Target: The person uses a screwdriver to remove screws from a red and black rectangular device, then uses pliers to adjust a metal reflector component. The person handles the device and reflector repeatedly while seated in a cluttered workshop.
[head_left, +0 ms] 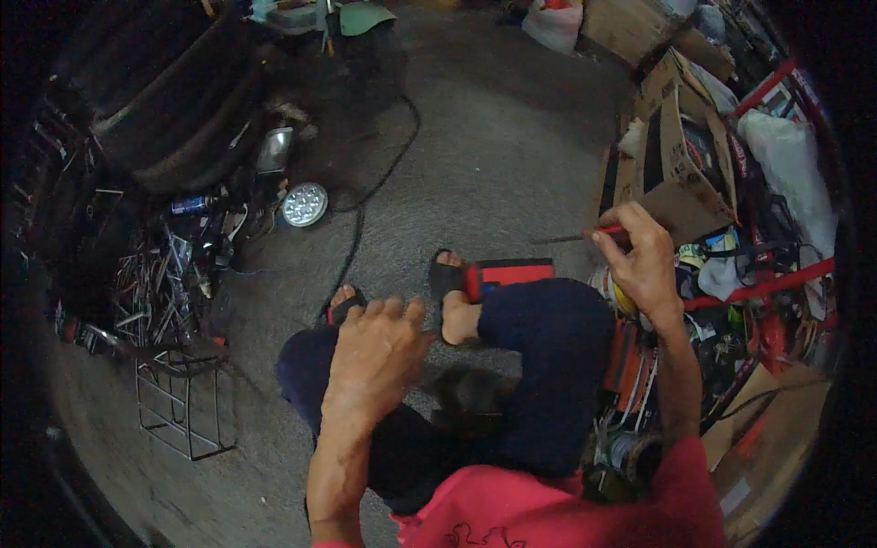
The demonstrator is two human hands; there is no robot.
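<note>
My right hand [638, 265] is closed on the red handle of a thin tool [574, 236], probably a screwdriver, whose narrow shaft points left. My left hand [375, 352] is palm down near my left knee, fingers loosely bent and slightly apart, with no object visible in it. Below and left of the tool, a red-and-black object [516, 270] lies on the floor beside my sandaled right foot [448, 258], partly hidden by my dark trouser leg [539, 365].
A round LED lamp [305, 205], black cable [352, 247], heaped tools [178, 274] and wire stand [183, 411] lie left on the concrete floor [493, 137]. Stacked tires [164, 91] stand behind them. Open cardboard boxes [694, 183], a white sack [786, 173] and red rails [749, 292] crowd the right.
</note>
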